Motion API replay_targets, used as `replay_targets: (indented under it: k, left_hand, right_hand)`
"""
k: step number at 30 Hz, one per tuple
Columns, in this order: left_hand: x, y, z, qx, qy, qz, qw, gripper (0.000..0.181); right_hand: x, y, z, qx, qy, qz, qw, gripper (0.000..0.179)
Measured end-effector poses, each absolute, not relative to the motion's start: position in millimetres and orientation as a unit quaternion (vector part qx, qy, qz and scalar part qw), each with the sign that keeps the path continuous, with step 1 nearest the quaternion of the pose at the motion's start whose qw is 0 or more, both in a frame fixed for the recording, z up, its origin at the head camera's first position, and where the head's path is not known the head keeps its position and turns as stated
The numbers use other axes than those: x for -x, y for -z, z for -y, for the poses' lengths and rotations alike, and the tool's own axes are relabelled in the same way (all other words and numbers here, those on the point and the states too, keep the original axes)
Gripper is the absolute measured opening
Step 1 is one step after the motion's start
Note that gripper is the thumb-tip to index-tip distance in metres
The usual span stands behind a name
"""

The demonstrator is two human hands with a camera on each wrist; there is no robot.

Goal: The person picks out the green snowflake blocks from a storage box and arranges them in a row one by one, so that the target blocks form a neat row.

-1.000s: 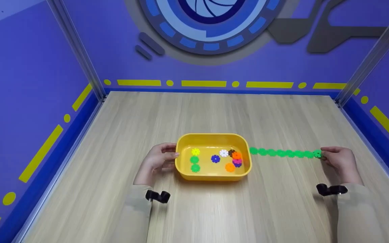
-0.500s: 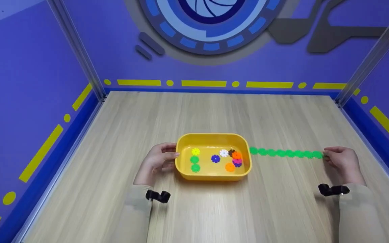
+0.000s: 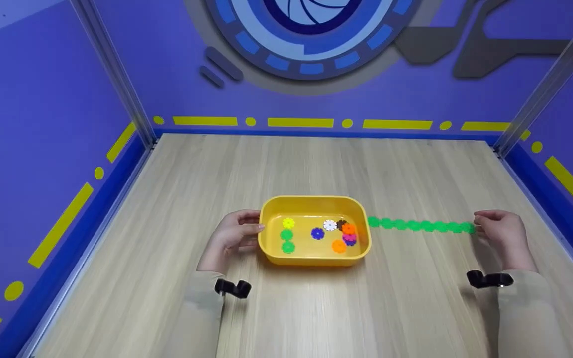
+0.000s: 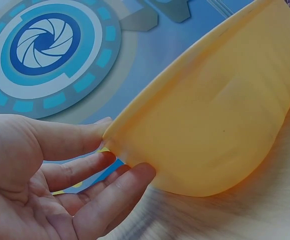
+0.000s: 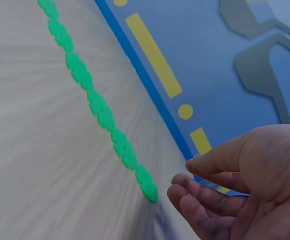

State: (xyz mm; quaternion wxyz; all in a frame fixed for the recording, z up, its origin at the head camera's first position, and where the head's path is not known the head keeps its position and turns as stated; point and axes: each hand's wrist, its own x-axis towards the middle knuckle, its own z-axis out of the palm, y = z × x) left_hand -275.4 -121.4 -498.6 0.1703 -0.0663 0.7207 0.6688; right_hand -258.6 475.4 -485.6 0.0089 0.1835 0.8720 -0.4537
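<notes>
A yellow plastic bin (image 3: pixel 314 261) stands mid-table with several small flower-shaped discs inside. My left hand (image 3: pixel 232 233) holds the bin's left end, thumb at the rim and fingers against the outer wall; the left wrist view shows the fingertips (image 4: pixel 142 172) on that wall. From the bin's right side a straight row of green snowflake discs (image 3: pixel 413 225) extends across the table, joined edge to edge. Beside the row's right end is my right hand (image 3: pixel 503 236). In the right wrist view its fingers are loosely bent, thumb apart from them, nothing between, and the last green disc (image 5: pixel 147 187) lies free of them.
Inside the bin are a yellow disc (image 3: pixel 288 223), two green discs (image 3: pixel 287 246), a blue disc (image 3: pixel 318 233), a white disc (image 3: pixel 330 225) and an orange disc (image 3: pixel 339 246), with others overlapping at its right end. Purple-blue panels (image 3: pixel 306 107) border the wooden table (image 3: pixel 306 164).
My right hand has let go of the green disc at the row's right end, drawn off to the right, then come slightly up and back left. My left hand and the bin stay still.
</notes>
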Motion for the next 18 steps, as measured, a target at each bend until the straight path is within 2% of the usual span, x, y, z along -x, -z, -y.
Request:
replay_targets:
  k: [18]
  left_hand:
    - [275,497,120,0.061,-0.671,-0.721,0.163,0.047]
  right_hand:
    - [268,456,-407,-0.065,0.443,-0.894,-0.025,0.046]
